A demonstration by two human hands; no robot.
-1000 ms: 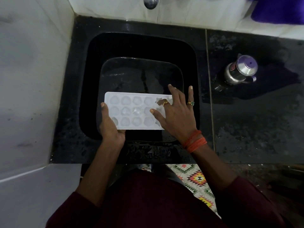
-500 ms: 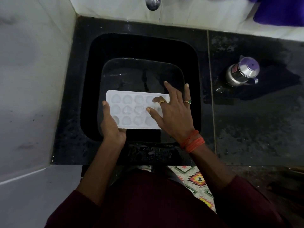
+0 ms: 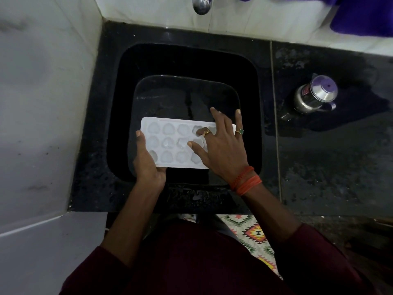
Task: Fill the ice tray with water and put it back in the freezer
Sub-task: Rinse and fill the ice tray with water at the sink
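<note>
A white ice tray (image 3: 170, 133) with rows of shaped cups is held level over the black sink (image 3: 248, 86). My left hand (image 3: 146, 160) grips the tray's near left corner, thumb lying on its rim. My right hand (image 3: 221, 150) lies spread over the tray's right end, fingers apart, thumb and forefinger pressing into cups. It hides the right-hand cups. The metal tap (image 3: 201, 5) juts out at the top edge, above the sink; no water stream shows.
A dark square basin (image 3: 148, 86) sits inside the sink under the tray. A steel flask (image 3: 314, 95) with a purple lid stands on the wet black counter (image 3: 331, 167) at right. White walls (image 3: 42, 81) close the left side. A patterned mat (image 3: 253, 235) lies below.
The right hand has slid slightly leftward over the tray, its thumb and forefinger shifting among the cups. The left hand and the tray have held still.
</note>
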